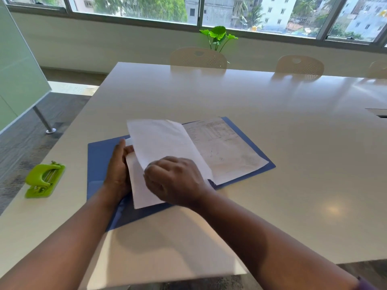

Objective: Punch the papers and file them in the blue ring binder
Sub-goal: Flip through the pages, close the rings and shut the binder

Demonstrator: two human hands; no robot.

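Note:
The blue ring binder (98, 158) lies open on the white table. A printed sheet (226, 151) rests flat on its right half. Over the middle, white papers (161, 141) stand lifted and curved. My left hand (118, 166) holds their left edge, thumb side against the sheets. My right hand (173, 183) is curled over the lower part of the papers and grips them; its fingertips are hidden. The binder's rings are hidden behind the papers.
A green hole punch (45, 181) sits near the table's left edge (62, 139), left of the binder. Cream chairs (199, 57) stand at the far side, with a green plant (218, 36) behind them. A glass partition (18, 70) stands to the left.

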